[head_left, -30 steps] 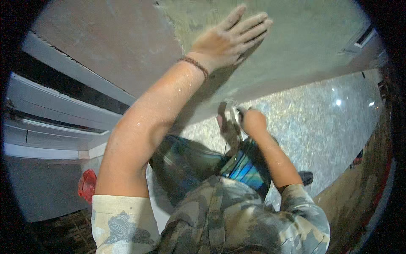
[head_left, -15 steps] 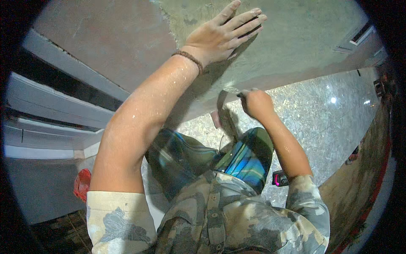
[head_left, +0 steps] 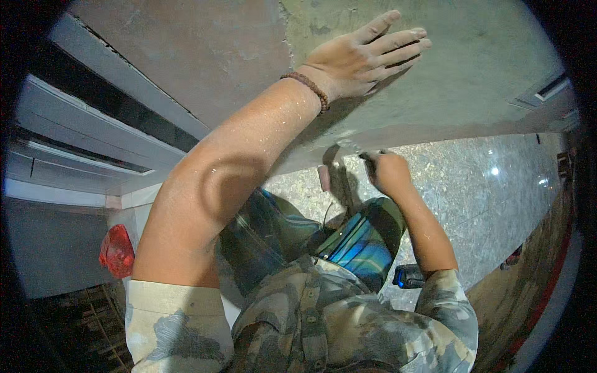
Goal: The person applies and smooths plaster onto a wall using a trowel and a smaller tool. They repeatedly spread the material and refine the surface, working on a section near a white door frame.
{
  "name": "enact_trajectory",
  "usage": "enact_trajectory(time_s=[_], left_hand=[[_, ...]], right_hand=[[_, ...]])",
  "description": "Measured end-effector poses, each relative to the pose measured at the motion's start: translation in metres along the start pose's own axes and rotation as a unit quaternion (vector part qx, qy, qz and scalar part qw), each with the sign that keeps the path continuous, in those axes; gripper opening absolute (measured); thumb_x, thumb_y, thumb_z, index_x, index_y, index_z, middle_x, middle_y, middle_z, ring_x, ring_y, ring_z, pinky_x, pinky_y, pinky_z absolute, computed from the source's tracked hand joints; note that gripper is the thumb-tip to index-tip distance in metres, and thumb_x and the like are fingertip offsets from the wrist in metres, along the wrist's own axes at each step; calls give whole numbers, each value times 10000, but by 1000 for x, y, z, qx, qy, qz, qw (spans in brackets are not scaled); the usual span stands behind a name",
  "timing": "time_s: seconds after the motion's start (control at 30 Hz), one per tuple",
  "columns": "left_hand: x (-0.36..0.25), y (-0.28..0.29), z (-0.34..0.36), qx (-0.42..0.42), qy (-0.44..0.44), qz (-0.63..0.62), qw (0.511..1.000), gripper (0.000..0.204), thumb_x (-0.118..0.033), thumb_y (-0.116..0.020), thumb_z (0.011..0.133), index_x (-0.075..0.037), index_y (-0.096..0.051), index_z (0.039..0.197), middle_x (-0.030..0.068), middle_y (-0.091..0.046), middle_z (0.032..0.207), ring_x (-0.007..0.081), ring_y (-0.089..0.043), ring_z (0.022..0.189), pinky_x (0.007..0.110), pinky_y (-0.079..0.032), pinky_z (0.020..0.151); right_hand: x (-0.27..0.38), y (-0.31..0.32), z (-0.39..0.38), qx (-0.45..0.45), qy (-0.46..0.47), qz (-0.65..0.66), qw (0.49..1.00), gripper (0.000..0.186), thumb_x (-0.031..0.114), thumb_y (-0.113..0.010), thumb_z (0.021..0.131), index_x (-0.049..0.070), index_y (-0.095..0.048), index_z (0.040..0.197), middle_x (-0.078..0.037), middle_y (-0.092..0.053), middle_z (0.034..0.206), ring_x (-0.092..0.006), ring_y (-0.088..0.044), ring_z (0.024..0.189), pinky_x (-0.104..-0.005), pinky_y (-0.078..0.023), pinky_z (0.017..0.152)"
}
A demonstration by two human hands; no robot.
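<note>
Wall [head_left: 472, 81] matt, partly rough; floor [head_left: 463, 199] glossy; shirt [head_left: 373, 336] cloth.

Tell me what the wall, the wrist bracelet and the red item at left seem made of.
Wall: probably plaster or cement, matte, with patchy grey-green colouring. Bracelet: perhaps dull wood; small brown beads show. Red item: likely thin plastic, slightly shiny, crumpled.

Device [head_left: 407, 276], lower right of centre: glow pink half a second ago, blue now. Right hand [head_left: 390, 174] lower in frame since then. Left hand [head_left: 367, 59], plaster edge [head_left: 287, 40] shifted rightward, top; red bag [head_left: 117, 252] higher, left.
</note>
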State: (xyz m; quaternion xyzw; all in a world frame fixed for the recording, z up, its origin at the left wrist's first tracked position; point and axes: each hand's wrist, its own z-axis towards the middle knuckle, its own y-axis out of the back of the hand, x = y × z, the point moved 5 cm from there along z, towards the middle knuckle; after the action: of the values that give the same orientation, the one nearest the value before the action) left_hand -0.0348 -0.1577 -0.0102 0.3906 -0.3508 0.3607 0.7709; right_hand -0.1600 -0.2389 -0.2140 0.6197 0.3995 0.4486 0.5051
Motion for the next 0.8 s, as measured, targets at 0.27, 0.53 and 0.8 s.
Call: enact_trajectory(time_s=[0.27,0.53,0.8], left_hand=[[2,-2,2,-26,7,-11,1000,538,-417,-441,1008,-247,-499,1516,-60,-319,1674,161,-193,1576,516,-11,1324],[7,2,4,-93,-12,-135,986,529,-334,-406,1014,-80,-562,1451,103,-370,1652,278,-259,1566,576,-135,1292],[-40,20,-24,6,190,-356,915,600,-376,-715,884,-127,-591,1416,78,-479,1553,244,-357,1503,477,-244,1279]], right_hand=[[10,-24,3,12,26,34,999,266,234,-620,908,207,-762,1132,-222,-716,893,-416,-709,823,-520,-573,727],[-1,0,-17,-133,26,61,989,227,224,-628,922,181,-751,1108,-189,-706,889,-382,-709,809,-501,-573,691],[-15,-5,-42,-122,-91,170,974,289,204,-675,876,87,-716,1137,-239,-721,943,-458,-686,892,-529,-551,802]])
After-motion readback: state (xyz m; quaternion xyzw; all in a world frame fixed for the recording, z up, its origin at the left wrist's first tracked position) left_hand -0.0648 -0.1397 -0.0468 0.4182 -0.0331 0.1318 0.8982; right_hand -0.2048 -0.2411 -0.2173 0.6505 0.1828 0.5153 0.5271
